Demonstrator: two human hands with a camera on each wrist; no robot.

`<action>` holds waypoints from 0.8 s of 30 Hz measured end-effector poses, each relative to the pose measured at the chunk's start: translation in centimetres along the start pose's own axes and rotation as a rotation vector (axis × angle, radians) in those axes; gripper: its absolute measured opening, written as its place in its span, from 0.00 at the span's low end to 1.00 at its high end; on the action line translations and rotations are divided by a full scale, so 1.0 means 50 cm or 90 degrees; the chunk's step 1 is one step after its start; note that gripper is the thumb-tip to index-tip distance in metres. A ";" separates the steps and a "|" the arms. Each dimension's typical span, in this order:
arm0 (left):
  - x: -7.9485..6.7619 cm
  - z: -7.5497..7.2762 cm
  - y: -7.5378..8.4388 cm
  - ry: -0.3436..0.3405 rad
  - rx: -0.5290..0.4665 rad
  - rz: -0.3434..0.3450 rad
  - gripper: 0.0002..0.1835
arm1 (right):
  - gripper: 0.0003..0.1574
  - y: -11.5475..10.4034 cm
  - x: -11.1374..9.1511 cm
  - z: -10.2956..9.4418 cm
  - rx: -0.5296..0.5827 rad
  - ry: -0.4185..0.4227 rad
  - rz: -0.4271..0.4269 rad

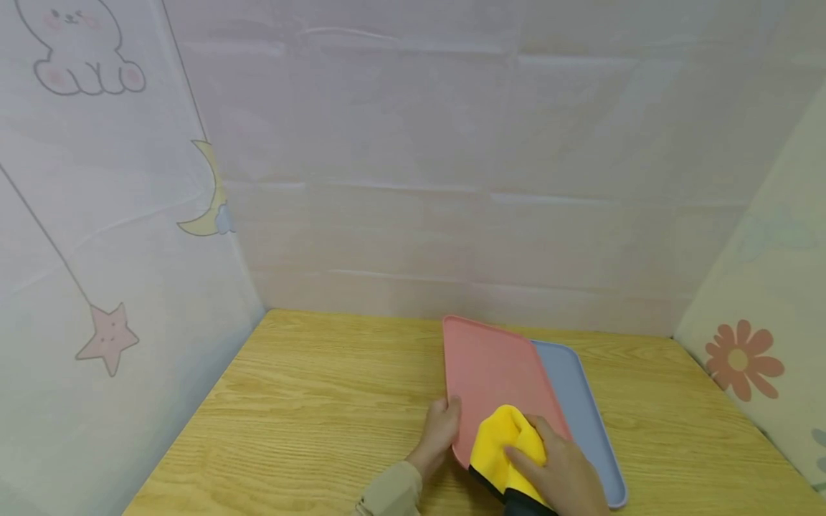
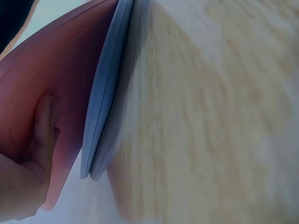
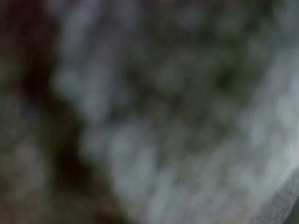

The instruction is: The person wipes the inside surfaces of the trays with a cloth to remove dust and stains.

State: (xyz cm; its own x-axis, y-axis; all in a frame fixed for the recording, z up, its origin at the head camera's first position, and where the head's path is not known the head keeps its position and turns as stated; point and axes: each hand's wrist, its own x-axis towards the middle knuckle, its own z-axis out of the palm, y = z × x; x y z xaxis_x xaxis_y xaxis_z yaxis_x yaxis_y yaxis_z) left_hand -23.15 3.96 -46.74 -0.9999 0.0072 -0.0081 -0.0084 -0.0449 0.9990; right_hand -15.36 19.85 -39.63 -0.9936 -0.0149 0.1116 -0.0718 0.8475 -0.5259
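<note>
A pink tray (image 1: pixel 493 369) is tilted up, its left side raised over a blue tray (image 1: pixel 584 408) on the table. My left hand (image 1: pixel 440 430) grips the pink tray by its left edge, thumb on top. In the left wrist view the fingers (image 2: pixel 44 126) of that hand lie against the underside of the pink tray (image 2: pixel 70 51), beside the rim of the blue tray (image 2: pixel 105 88). Bunched in my right hand (image 1: pixel 568 469) is a yellow cloth (image 1: pixel 503 444) with dark edging, over the near end of the pink tray. The right wrist view is a grey blur.
The trays are on the right half of a wooden table (image 1: pixel 310 401). A pale hanging sheet (image 1: pixel 400 143) stands behind the table's far edge, with printed sheets along the left and right sides.
</note>
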 end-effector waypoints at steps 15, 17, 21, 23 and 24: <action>-0.004 0.010 -0.009 -0.040 0.001 0.007 0.11 | 0.39 -0.003 0.001 0.005 -0.006 -0.005 -0.005; -0.004 0.012 -0.013 -0.043 -0.001 0.011 0.10 | 0.39 -0.004 0.001 0.005 -0.007 -0.009 -0.001; -0.002 0.017 -0.018 -0.051 -0.011 0.012 0.07 | 0.40 -0.006 0.001 0.006 0.000 -0.019 0.007; 0.000 0.020 -0.020 -0.060 -0.014 0.001 0.05 | 0.40 -0.006 0.001 0.007 0.006 -0.022 0.010; 0.000 0.021 -0.021 -0.065 -0.012 -0.003 0.05 | 0.40 -0.006 0.001 0.008 0.006 -0.023 0.010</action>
State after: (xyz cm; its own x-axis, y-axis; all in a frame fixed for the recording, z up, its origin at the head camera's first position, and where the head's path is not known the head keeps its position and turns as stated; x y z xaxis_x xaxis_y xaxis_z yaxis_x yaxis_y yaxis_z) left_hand -23.15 5.04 -47.74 -0.9940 0.1092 -0.0073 -0.0143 -0.0636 0.9979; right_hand -15.44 19.37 -39.82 -0.9971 -0.0216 0.0724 -0.0571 0.8424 -0.5358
